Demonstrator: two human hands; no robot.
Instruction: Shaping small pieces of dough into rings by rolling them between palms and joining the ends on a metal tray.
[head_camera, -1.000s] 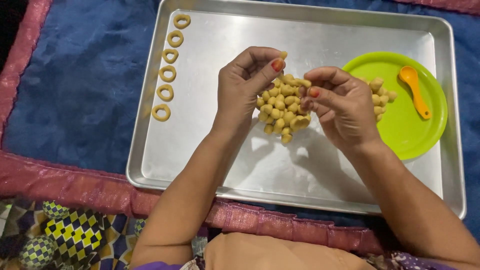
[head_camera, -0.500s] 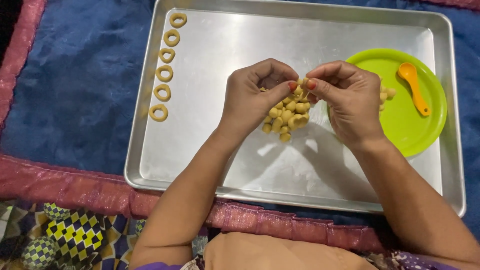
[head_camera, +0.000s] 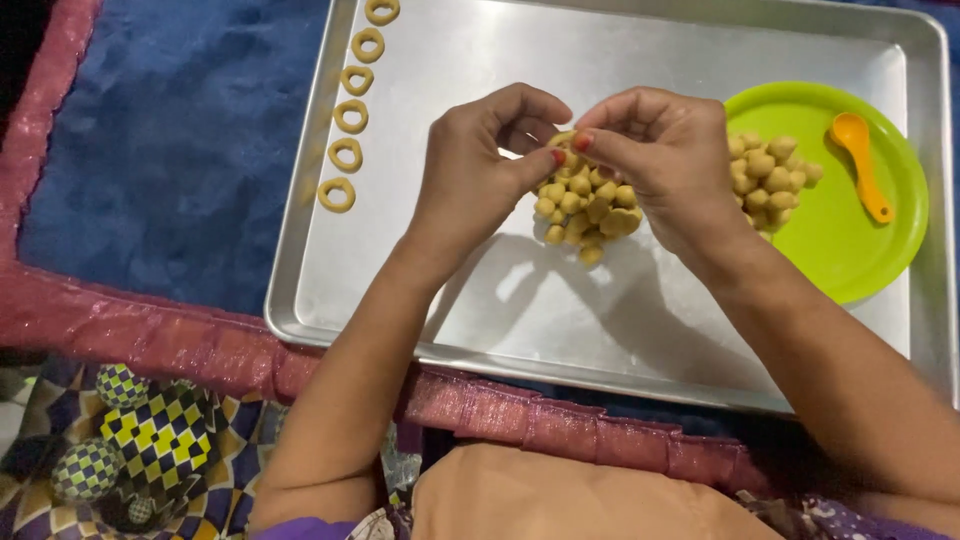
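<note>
My left hand (head_camera: 478, 165) and my right hand (head_camera: 660, 150) meet above the middle of a silver baking tray (head_camera: 500, 300). Together their fingertips pinch one small yellow dough piece (head_camera: 560, 139). Right below the hands lies a heap of small yellow dough balls (head_camera: 585, 205) on the tray. A column of several yellow dough rings (head_camera: 347, 112) runs along the tray's left edge.
A green plate (head_camera: 850, 235) rests on the tray's right side with more dough balls (head_camera: 765, 170) and an orange spoon (head_camera: 860, 160). The tray lies on a blue cloth (head_camera: 160, 150) with a pink border (head_camera: 130, 330). A checkered fabric (head_camera: 150, 440) shows at the lower left.
My hands came together over the heap, and both now pinch one dough piece. The view has shifted a little, so the tray sits lower and further right in the frame.
</note>
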